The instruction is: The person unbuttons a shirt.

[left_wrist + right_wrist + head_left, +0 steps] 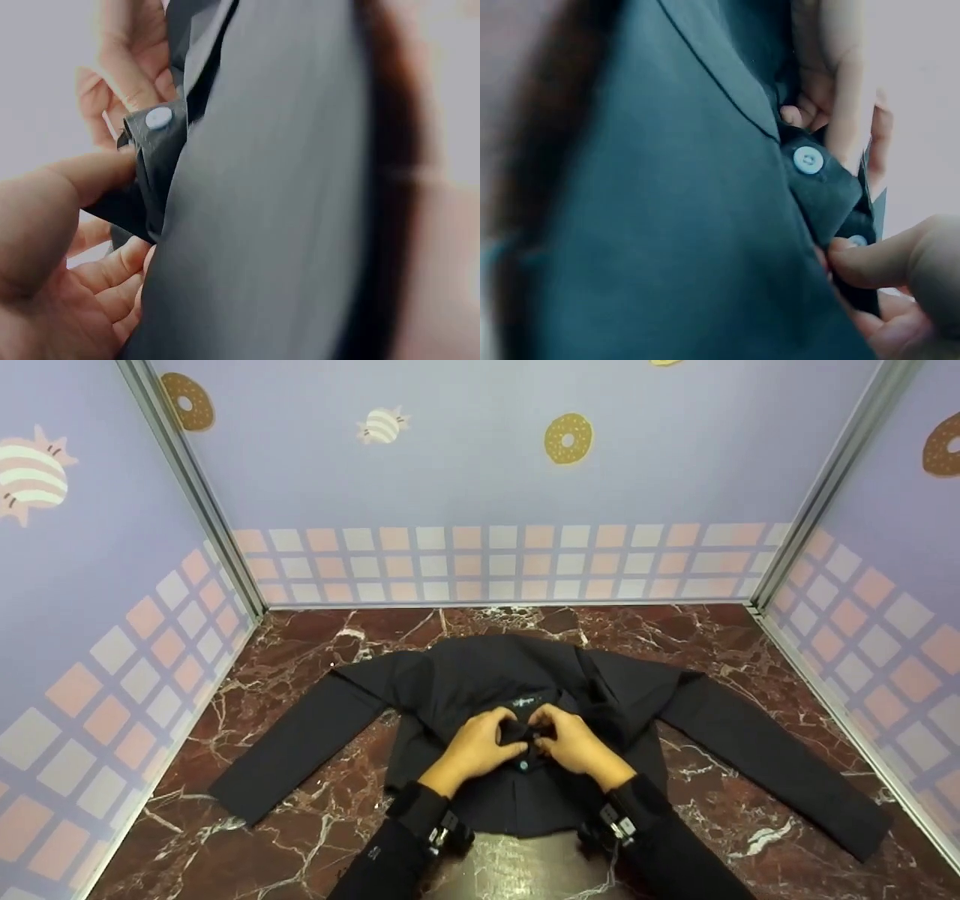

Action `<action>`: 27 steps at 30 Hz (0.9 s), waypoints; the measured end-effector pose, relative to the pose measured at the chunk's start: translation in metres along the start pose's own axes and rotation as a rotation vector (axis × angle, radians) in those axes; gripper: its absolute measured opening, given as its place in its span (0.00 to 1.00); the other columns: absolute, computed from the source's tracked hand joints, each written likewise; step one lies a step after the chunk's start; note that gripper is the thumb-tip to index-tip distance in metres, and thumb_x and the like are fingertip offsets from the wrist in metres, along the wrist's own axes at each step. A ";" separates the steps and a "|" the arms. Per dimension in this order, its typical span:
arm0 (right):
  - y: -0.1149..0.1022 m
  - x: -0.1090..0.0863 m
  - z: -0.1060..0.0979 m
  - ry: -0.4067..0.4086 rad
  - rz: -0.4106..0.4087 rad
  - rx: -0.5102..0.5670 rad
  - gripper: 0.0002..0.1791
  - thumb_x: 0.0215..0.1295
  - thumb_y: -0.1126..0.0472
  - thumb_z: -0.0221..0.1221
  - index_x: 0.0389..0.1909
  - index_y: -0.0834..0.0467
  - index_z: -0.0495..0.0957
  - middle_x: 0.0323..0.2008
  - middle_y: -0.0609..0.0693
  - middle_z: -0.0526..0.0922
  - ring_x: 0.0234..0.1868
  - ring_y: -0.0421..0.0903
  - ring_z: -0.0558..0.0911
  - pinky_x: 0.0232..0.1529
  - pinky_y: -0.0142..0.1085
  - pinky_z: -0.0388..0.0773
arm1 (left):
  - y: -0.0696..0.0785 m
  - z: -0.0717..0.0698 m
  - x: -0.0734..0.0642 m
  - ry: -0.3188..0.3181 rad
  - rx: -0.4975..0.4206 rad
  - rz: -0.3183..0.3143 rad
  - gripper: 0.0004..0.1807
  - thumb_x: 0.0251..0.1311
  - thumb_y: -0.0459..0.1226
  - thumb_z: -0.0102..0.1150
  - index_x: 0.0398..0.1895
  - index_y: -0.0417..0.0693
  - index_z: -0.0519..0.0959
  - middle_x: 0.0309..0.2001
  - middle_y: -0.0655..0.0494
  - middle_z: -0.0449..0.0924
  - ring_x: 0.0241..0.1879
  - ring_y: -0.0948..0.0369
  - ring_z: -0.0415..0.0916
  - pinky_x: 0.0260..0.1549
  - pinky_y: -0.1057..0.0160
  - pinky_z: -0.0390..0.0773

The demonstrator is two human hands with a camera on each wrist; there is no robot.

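Note:
A black long-sleeved shirt [495,656] lies front up, its collar at the middle and both sleeves stretched outward. My left hand [476,746] pinches the fabric of its front opening just below the neck label [523,702]. Close beside it, my right hand [574,741] pinches the opposite edge between thumb and fingers. In the right wrist view, a pale button [808,159] sits on the raised flap, and a second button [856,241] shows by the right thumb. A button [158,118] also shows on the lifted corner in the left wrist view. Folded cloth hides some fingertips.
The shirt lies on a dark red marbled tabletop [300,840]. Patterned lilac panels stand at the back [480,472], left and right, joined by metal corner posts. The left sleeve [300,746] and right sleeve [780,772] reach towards the side panels.

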State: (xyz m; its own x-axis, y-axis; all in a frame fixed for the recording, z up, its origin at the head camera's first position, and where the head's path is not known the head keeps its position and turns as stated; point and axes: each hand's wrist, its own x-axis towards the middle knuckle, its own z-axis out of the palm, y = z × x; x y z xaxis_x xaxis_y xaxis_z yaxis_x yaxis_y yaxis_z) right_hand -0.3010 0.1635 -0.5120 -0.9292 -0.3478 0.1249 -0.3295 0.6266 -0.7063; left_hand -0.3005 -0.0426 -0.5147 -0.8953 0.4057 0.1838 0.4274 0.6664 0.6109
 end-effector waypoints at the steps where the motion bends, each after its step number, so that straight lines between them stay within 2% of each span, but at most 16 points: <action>1: 0.002 0.003 0.002 0.026 0.007 0.020 0.12 0.66 0.74 0.65 0.47 0.58 0.79 0.44 0.53 0.83 0.43 0.50 0.84 0.46 0.45 0.80 | -0.002 0.000 0.002 0.006 -0.014 -0.018 0.23 0.64 0.50 0.70 0.55 0.48 0.80 0.31 0.54 0.75 0.29 0.62 0.69 0.33 0.60 0.72; 5: 0.009 0.012 0.012 0.121 0.000 0.160 0.11 0.66 0.75 0.65 0.45 0.59 0.79 0.42 0.53 0.82 0.39 0.49 0.85 0.41 0.42 0.83 | -0.007 0.000 0.009 0.060 -0.054 -0.120 0.26 0.65 0.59 0.65 0.56 0.52 0.81 0.31 0.56 0.73 0.28 0.61 0.69 0.32 0.60 0.71; 9: 0.017 0.013 0.018 0.198 -0.056 0.253 0.11 0.67 0.73 0.65 0.47 0.60 0.79 0.41 0.53 0.82 0.31 0.47 0.84 0.32 0.37 0.82 | -0.004 0.005 0.013 0.200 -0.033 -0.193 0.21 0.62 0.59 0.69 0.46 0.55 0.85 0.29 0.59 0.71 0.26 0.61 0.68 0.30 0.59 0.70; 11: 0.021 0.012 0.017 0.245 -0.100 0.251 0.13 0.66 0.73 0.66 0.48 0.59 0.79 0.41 0.52 0.83 0.33 0.46 0.83 0.33 0.35 0.81 | 0.001 0.008 0.015 0.280 -0.007 -0.167 0.17 0.60 0.55 0.72 0.42 0.55 0.88 0.33 0.58 0.71 0.29 0.60 0.70 0.33 0.58 0.73; 14: 0.024 0.010 0.013 0.302 -0.155 0.233 0.15 0.65 0.72 0.68 0.49 0.58 0.79 0.42 0.51 0.84 0.40 0.47 0.83 0.37 0.36 0.80 | 0.007 0.013 0.020 0.362 0.030 -0.061 0.11 0.60 0.50 0.74 0.40 0.56 0.90 0.42 0.56 0.72 0.39 0.58 0.74 0.42 0.55 0.78; 16: 0.025 0.009 0.009 0.319 -0.176 0.239 0.16 0.64 0.72 0.68 0.50 0.58 0.78 0.42 0.51 0.84 0.41 0.47 0.83 0.38 0.36 0.80 | 0.010 0.015 0.022 0.363 0.021 0.006 0.09 0.62 0.47 0.73 0.41 0.56 0.91 0.46 0.55 0.75 0.43 0.56 0.77 0.46 0.55 0.79; 19: 0.025 0.009 0.006 0.319 -0.177 0.260 0.17 0.64 0.72 0.68 0.52 0.59 0.78 0.41 0.52 0.83 0.33 0.47 0.82 0.32 0.35 0.80 | 0.010 0.018 0.023 0.302 -0.014 0.010 0.08 0.67 0.46 0.69 0.42 0.55 0.88 0.45 0.59 0.78 0.42 0.58 0.79 0.43 0.56 0.80; 23: 0.022 0.011 0.008 0.376 -0.189 0.244 0.17 0.62 0.71 0.71 0.49 0.60 0.77 0.42 0.53 0.77 0.26 0.43 0.79 0.29 0.32 0.79 | 0.005 0.021 0.022 0.234 -0.077 -0.097 0.06 0.70 0.45 0.64 0.37 0.56 0.85 0.35 0.64 0.80 0.32 0.64 0.77 0.35 0.61 0.77; 25: 0.019 0.011 0.010 0.426 -0.221 0.229 0.15 0.60 0.70 0.73 0.42 0.59 0.77 0.39 0.52 0.76 0.26 0.42 0.79 0.29 0.32 0.79 | 0.002 0.022 0.021 0.229 -0.101 -0.146 0.07 0.71 0.44 0.63 0.34 0.56 0.85 0.31 0.65 0.80 0.28 0.64 0.74 0.31 0.60 0.75; 27: 0.016 0.011 0.011 0.425 -0.255 0.232 0.13 0.59 0.67 0.75 0.36 0.58 0.78 0.33 0.50 0.77 0.21 0.40 0.78 0.24 0.31 0.79 | 0.001 0.023 0.021 0.225 -0.122 -0.187 0.08 0.71 0.43 0.63 0.33 0.56 0.85 0.28 0.65 0.79 0.26 0.64 0.73 0.31 0.60 0.74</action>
State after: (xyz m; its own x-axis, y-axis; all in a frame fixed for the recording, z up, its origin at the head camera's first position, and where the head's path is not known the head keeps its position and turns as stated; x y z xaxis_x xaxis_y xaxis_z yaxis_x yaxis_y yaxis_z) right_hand -0.3149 0.1621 -0.5295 -0.8262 -0.1261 0.5491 -0.5525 0.3723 -0.7458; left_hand -0.3161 -0.0191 -0.5283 -0.9679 0.1255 0.2175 0.2471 0.6311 0.7353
